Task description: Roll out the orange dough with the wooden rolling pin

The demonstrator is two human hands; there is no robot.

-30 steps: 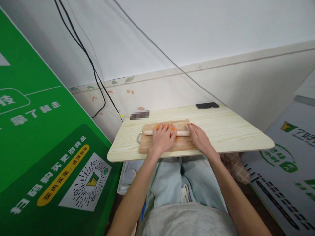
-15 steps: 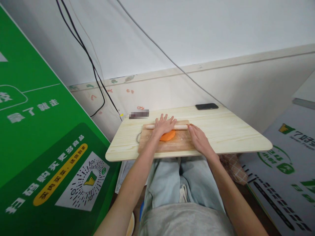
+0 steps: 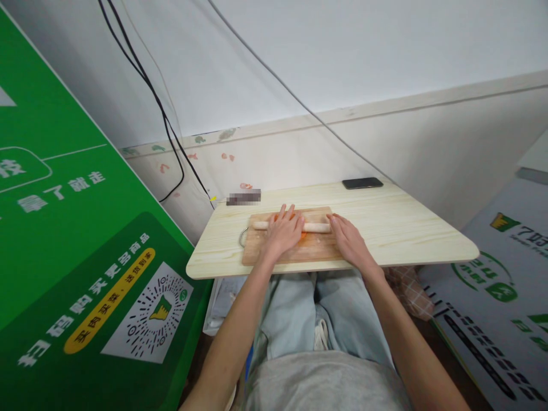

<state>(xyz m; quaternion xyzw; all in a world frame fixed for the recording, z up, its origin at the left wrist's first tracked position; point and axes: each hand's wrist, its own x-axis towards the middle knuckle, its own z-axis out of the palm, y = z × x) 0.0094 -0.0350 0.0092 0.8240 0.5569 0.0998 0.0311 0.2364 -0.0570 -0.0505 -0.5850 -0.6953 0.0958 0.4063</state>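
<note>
"Since I watch from afar through the head camera, where do I find the pin [image 3: 317, 228], and how does it lie?"

"On the board [image 3: 319, 252], which rests on the worktop [image 3: 406, 225]. The pin lies across the orange dough [image 3: 303, 235], which shows on its near side and, in slivers, between the fingers beyond it. Its long axis runs left to right, nearly level, roughly parallel to the board's long edges. The bare left tip points towards the side with the metal loop [image 3: 244, 237]; the right tip ends at the right hand [image 3: 345, 234]."

"How do the hands stand?"

"The left hand [image 3: 284, 231] is spread flat over the pin, left of its middle, fingers pointing away from the body. The right hand lies against the right end, fingers close together; whether it grips, I cannot tell."

"And the handling?"

"I judge the pin light, stiff and sturdy, apparently wood, dry rather than slippery, and ready to roll crosswise to its axis. I would take hold near both ends, clear of the dough. The dough I judge soft, thin and easily torn; I would support it from beneath, broadly, rather than pinch its rim."
</note>
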